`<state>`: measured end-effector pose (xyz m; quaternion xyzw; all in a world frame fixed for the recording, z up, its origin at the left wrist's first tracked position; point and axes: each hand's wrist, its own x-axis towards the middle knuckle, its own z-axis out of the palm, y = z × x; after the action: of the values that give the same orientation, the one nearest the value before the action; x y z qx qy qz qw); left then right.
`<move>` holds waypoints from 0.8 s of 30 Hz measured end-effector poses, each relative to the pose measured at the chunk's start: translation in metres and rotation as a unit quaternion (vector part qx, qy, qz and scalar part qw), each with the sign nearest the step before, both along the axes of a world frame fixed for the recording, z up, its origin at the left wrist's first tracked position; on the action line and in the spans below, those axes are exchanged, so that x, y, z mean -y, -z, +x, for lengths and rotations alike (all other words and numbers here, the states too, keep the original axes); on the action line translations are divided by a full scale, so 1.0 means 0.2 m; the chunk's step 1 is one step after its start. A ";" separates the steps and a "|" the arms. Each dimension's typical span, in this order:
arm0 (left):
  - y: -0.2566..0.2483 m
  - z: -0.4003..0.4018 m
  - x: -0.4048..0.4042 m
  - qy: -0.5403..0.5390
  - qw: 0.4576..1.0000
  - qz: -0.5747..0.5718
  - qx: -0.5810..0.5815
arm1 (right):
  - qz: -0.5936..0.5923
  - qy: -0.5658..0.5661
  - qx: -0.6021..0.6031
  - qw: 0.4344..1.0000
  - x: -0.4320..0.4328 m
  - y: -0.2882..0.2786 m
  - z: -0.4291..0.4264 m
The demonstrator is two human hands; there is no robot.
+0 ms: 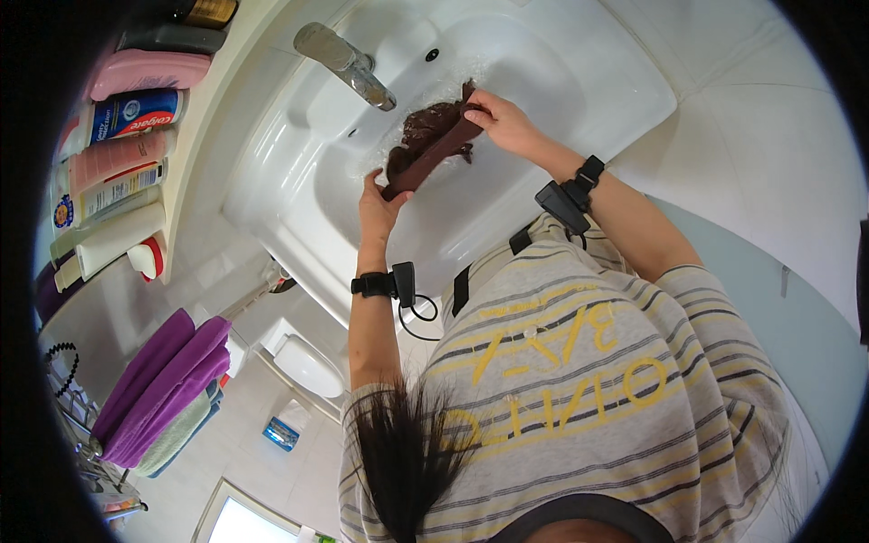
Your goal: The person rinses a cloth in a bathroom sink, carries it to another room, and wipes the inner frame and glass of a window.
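A wet dark brown cloth point(434, 153) is stretched slantwise across the basin of a white ceramic washbasin point(611, 75). My left hand point(381, 203) grips its lower left end between thumb and fingers. At the upper right end, my right hand point(499, 119) pinches the folded edge. Loose, bunched parts of the cloth hang behind the taut fold, among water and small bubbles. Just above and left of the cloth is a chrome faucet point(346, 64); whether water runs from it cannot be made out.
On the left, a shelf point(197, 149) carries several bottles and tubes, including a Colgate tube point(136, 117). Purple towels point(166, 387) hang below it. A white toilet point(309, 366) stands beyond the washbasin's left side. Each wrist wears a black strapped device with a cable.
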<state>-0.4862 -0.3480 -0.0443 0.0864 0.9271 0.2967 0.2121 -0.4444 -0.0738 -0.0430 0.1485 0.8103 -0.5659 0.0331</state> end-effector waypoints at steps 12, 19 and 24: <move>-0.24 -0.18 0.00 -0.083 0.918 0.336 0.196 | 0.020 -0.006 -0.117 0.993 -0.10 -0.18 -0.17; -0.48 -0.31 0.01 -0.015 0.953 0.303 0.018 | -0.013 -0.014 -0.165 0.986 -0.16 -0.46 -0.29; -0.51 -0.23 0.01 -0.030 0.937 0.341 0.066 | -0.068 -0.010 -0.089 0.994 -0.20 -0.49 -0.19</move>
<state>-0.5327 -0.3501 0.0575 0.1057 0.7563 0.6065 0.2213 -0.4814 -0.0331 0.0556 0.0871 0.7711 -0.6303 -0.0234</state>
